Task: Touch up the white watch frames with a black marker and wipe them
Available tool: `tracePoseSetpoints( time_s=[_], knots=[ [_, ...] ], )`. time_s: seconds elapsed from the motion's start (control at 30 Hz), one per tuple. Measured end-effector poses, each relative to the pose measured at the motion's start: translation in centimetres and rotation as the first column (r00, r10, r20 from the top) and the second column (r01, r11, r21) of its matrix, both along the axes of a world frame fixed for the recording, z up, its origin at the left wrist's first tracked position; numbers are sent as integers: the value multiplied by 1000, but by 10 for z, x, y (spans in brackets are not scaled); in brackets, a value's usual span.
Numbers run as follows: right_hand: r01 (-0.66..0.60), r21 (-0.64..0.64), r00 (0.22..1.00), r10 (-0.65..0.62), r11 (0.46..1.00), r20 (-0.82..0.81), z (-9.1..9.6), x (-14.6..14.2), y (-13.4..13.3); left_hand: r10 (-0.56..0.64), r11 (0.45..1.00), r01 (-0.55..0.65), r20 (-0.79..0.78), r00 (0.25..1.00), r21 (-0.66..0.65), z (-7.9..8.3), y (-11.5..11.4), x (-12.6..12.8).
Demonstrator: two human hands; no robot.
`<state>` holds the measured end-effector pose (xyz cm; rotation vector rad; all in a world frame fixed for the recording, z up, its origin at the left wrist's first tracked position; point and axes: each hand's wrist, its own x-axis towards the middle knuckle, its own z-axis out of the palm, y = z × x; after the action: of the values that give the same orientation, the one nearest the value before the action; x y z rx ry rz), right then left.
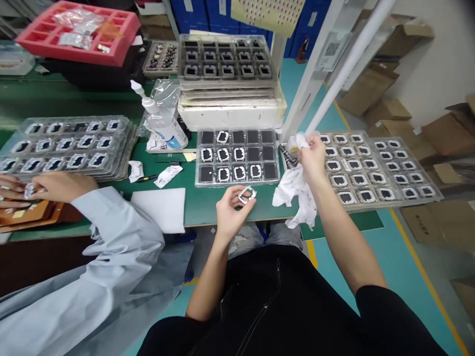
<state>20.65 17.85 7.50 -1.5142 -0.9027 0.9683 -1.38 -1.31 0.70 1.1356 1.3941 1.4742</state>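
My left hand [232, 207] pinches a small silver square frame part [247, 194] just above the front edge of the green table mat [208, 202]. My right hand [312, 157] is closed on a crumpled, stained white cloth [297, 195] that hangs down from it, raised beside a white post. In front of my hands lies a clear tray [237, 158] with black pockets, several holding the same silver frames.
A co-worker in a light blue sleeve [111, 222] works at the left, hands over stacked trays [67, 146]. A squeeze bottle [163, 121], a white sheet [159, 207], stacked trays on a foam box [230, 74], filled trays on the right [371, 168], and a red tray [79, 32] surround the spot.
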Motion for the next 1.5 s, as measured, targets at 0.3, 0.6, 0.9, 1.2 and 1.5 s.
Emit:
tracePoseSetpoints(
  time_s=[0.3, 0.6, 0.9, 1.2, 1.5],
  knots=[
    [-556, 224, 827, 560, 800, 52, -21, -7, -129, -54, 998, 61, 408, 912, -5, -8, 5, 24],
    [-492, 281, 845, 530, 824, -75, -76, -25, -149, -102, 993, 118, 459, 883, -7, -14, 3, 31],
    [-400, 338, 906, 423, 852, 4, -85, -27, -155, -234, 969, 243, 434, 870, 35, -17, 0, 20],
    [-458, 215, 888, 453, 862, 76, -73, -35, -164, -263, 961, 276, 307, 915, 2, -17, 1, 14],
    [-574, 34, 815, 567, 818, 120, -52, -46, -160, -226, 968, 240, 160, 961, -74, -12, -6, 14]
  ],
)
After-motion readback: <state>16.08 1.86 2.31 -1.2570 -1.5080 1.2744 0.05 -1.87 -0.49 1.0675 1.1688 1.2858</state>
